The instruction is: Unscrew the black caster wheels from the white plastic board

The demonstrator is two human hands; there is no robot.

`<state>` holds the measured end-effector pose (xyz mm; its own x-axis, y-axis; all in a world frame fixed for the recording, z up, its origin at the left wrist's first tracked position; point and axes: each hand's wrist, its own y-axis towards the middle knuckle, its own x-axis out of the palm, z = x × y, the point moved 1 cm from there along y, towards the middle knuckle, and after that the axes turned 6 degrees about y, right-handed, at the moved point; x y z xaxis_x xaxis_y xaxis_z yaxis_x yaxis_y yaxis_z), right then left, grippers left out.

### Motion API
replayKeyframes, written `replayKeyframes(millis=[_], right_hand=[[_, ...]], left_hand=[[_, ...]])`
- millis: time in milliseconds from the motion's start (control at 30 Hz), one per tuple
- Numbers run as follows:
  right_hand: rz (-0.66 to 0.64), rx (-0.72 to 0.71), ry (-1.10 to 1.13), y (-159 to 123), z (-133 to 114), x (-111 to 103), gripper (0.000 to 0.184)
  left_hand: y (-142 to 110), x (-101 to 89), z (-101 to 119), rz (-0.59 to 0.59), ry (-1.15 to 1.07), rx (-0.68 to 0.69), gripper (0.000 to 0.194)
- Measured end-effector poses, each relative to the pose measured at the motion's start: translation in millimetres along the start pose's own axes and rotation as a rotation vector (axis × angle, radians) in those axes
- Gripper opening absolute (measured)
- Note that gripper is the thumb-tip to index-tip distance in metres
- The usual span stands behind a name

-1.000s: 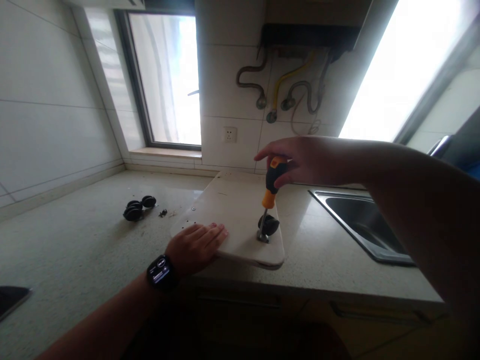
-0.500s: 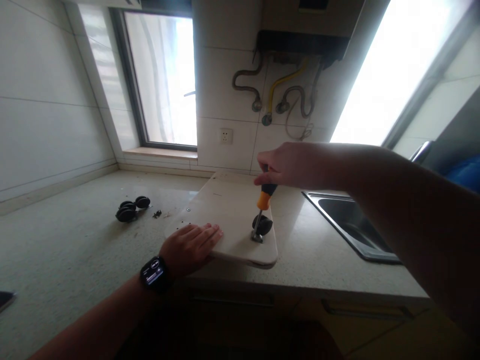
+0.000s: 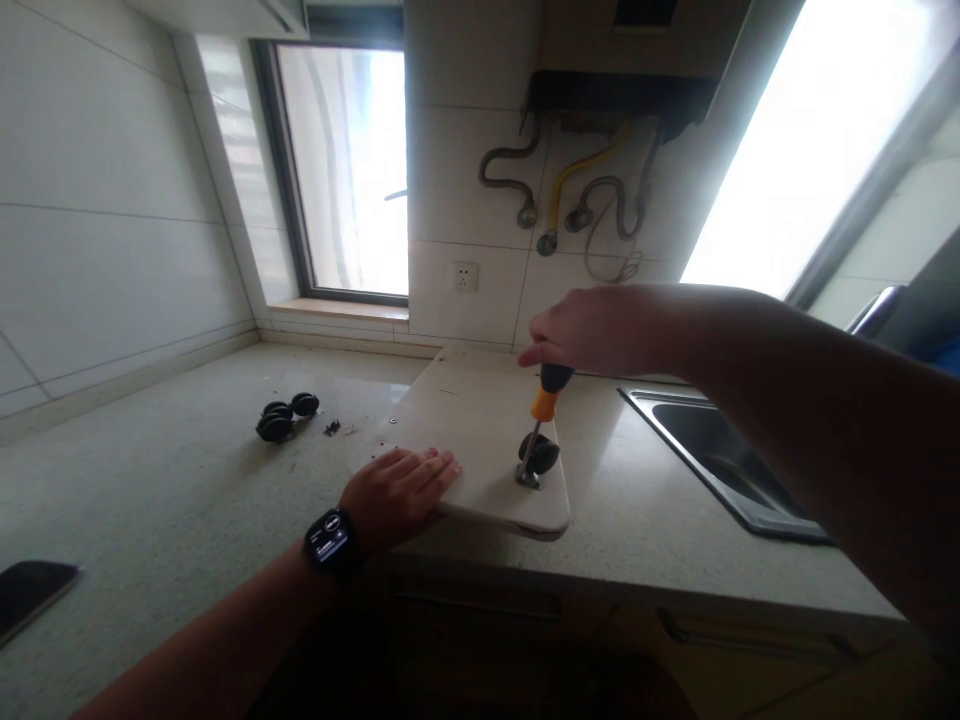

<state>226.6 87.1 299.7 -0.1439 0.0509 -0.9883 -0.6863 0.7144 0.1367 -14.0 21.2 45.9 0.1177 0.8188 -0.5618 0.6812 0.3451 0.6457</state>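
My right hand [image 3: 574, 330] is closed around the handle of a screwdriver [image 3: 545, 400], yellow and dark blue. Its metal shaft points down to the mounting plate of a black caster wheel [image 3: 541, 455] at the near right corner of a white board [image 3: 480, 410]. Whether the tip sits in a screw is too small to tell. Flat on the board's near left part lies my left hand [image 3: 401, 490], fingers stretched out, a black smartwatch [image 3: 330, 540] on its wrist. The board rests on the countertop and juts slightly past its front edge.
Several black caster wheels [image 3: 281, 418] lie on the countertop [image 3: 187, 510] at the left, with a small pile of dark screws [image 3: 331, 428] beside them. A steel sink [image 3: 705, 450] is at the right. A dark flat object [image 3: 34, 592] sits at the left edge.
The whole view has shifted, so everything appears a little further right and the dark flat object shows more. Both hands and the screwdriver keep about the same place on the board.
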Motion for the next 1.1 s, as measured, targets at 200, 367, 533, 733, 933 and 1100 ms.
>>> replayKeyframes(millis=[200, 367, 533, 733, 933, 1100], right_hand=[[-0.201, -0.113, -0.113, 2.2, 7.4, -13.6, 0.031], [-0.205, -0.071, -0.103, 3.6, 18.5, -3.8, 0.036], [-0.134, -0.07, -0.153, 0.8, 11.3, 1.6, 0.032], [-0.102, -0.204, -0.159, -1.1, 5.9, -3.9, 0.029], [-0.116, -0.251, -0.123, -1.6, 15.5, -0.4, 0.028], [-0.102, -0.258, -0.089, -3.7, 25.7, 2.0, 0.029]], left_hand=[[-0.3, -0.2, 0.1, -0.009, -0.004, -0.004, 0.037], [-0.3, 0.0, 0.0, -0.008, -0.008, -0.008, 0.038], [-1.7, 1.9, -0.2, -0.017, -0.022, -0.016, 0.04], [-1.8, 1.5, 0.0, -0.022, -0.019, -0.023, 0.038], [-0.7, -0.4, -0.2, -0.026, -0.022, -0.009, 0.039], [-0.7, -0.8, -0.9, -0.021, -0.011, -0.001, 0.04]])
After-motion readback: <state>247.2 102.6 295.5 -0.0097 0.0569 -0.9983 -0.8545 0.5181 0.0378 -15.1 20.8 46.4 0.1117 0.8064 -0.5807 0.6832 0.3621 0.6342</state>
